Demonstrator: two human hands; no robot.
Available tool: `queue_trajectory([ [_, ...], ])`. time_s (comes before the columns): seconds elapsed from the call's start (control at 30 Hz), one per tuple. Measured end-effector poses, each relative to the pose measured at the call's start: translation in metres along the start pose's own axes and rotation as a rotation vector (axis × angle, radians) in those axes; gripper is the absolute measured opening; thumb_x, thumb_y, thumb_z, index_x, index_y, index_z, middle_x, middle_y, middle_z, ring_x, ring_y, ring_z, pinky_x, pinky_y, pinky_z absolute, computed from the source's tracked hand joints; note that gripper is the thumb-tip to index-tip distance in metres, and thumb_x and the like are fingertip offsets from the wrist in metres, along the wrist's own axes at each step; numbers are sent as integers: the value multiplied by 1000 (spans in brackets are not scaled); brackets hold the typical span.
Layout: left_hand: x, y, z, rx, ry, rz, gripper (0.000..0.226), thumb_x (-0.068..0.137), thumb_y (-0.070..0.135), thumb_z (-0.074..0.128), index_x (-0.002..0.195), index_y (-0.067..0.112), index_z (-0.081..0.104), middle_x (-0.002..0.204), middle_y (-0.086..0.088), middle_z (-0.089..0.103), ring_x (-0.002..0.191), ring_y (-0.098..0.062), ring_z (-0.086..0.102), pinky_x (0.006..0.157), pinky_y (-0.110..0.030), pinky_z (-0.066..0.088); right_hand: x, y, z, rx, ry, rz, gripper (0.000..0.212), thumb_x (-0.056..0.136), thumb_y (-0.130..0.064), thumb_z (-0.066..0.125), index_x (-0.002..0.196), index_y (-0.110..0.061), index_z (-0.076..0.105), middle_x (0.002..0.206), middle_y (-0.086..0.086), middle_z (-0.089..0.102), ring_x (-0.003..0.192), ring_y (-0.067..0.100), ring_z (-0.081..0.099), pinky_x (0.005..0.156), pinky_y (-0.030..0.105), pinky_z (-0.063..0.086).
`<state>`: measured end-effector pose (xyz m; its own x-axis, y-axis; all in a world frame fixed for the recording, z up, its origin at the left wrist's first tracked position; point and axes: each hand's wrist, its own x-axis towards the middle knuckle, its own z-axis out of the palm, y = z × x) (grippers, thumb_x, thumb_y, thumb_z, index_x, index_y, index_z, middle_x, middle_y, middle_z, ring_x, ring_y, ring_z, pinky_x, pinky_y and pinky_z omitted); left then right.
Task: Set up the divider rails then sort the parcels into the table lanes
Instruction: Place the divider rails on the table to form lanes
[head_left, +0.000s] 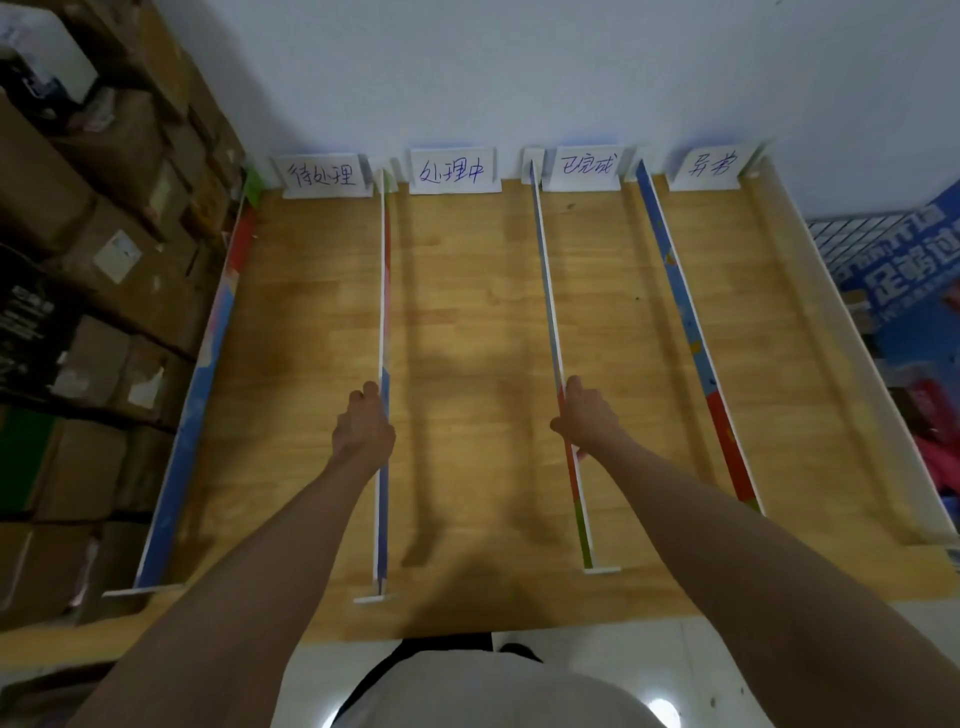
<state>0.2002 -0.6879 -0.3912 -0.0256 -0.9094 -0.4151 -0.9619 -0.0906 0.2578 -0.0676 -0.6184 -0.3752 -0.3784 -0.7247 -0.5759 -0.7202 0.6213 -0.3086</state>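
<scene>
A wooden table (467, 291) is split into lanes by thin upright divider rails that run from the wall toward me. My left hand (363, 426) grips the second rail from the left (384, 291) at about mid-length. My right hand (584, 415) grips the third rail (545, 280) at a similar spot. A blue and red rail (680, 306) stands further right, and a rail (208, 364) lines the table's left edge. No parcels lie on the table.
White cards with handwritten labels (452, 170) stand along the wall at the head of each lane. Stacked cardboard boxes (104, 218) fill shelves on the left. A white board (852, 338) borders the table's right side, with blue packaging (904, 275) beyond it.
</scene>
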Motion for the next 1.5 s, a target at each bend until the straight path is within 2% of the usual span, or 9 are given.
queue_trajectory([
  [0.27, 3, -13, 17, 3, 7, -10, 51, 94, 8, 54, 140, 12, 34, 127, -15, 52, 103, -40, 59, 77, -46, 51, 1, 10, 26, -12, -37, 21, 42, 88, -8, 61, 123, -6, 37, 115, 20, 57, 97, 43, 65, 83, 53, 56],
  [0.4, 10, -20, 23, -7, 22, -8, 52, 95, 5, 49, 143, 15, 33, 125, -15, 53, 101, -38, 59, 72, -41, 45, 2, 11, 32, 23, -34, 13, 40, 88, -7, 61, 122, -6, 39, 117, 20, 54, 100, 43, 63, 83, 53, 56],
  [0.5, 14, -29, 26, -43, 30, 17, 54, 96, 4, 48, 146, 16, 32, 126, -16, 53, 103, -37, 57, 74, -40, 43, 4, 12, 36, 48, -25, -1, 40, 89, -6, 60, 123, -6, 39, 117, 20, 53, 99, 43, 62, 81, 54, 56],
  [0.7, 15, -35, 27, -110, 3, 19, 54, 98, 10, 52, 148, 17, 31, 124, -18, 55, 102, -38, 59, 82, -46, 51, 4, 12, 42, 66, 21, -29, 40, 90, -5, 58, 126, -8, 40, 117, 18, 54, 89, 40, 65, 78, 54, 56],
  [0.97, -12, -48, 28, -180, -1, 26, 79, 87, 31, 71, 151, 17, 26, 135, -15, 47, 112, -37, 57, 87, -47, 51, -14, 18, 44, 85, 23, 50, 51, 90, -31, 64, 130, -12, 37, 122, 14, 56, 98, 38, 66, 87, 49, 54],
  [1.03, -22, -56, 32, -184, -39, 20, 82, 84, 30, 74, 151, 19, 26, 134, -14, 47, 111, -37, 56, 87, -47, 51, -21, 20, 49, 52, -14, 57, 54, 89, -30, 66, 129, -13, 36, 121, 14, 57, 98, 36, 66, 89, 47, 54],
  [1.17, -37, -68, 41, -218, -85, 20, 80, 85, 19, 71, 151, 20, 26, 119, -14, 56, 102, -30, 58, 89, -45, 49, -31, 25, 63, 75, -47, 53, 53, 87, -16, 64, 131, -17, 35, 119, 15, 57, 96, 39, 66, 87, 51, 55],
  [1.27, -37, -69, 40, -226, -79, 38, 75, 88, 11, 67, 151, 18, 27, 110, -14, 58, 95, -28, 59, 84, -44, 50, -33, 26, 65, 109, -29, 56, 54, 87, -11, 62, 132, -19, 35, 119, 15, 57, 96, 39, 65, 86, 52, 56],
  [1.5, -36, -68, 34, -183, -100, 49, 71, 90, 6, 61, 151, 19, 27, 116, -19, 59, 101, -36, 60, 88, -51, 51, -33, 29, 62, 103, -25, 69, 55, 86, -11, 63, 132, -20, 35, 115, 16, 58, 93, 38, 66, 82, 52, 57],
])
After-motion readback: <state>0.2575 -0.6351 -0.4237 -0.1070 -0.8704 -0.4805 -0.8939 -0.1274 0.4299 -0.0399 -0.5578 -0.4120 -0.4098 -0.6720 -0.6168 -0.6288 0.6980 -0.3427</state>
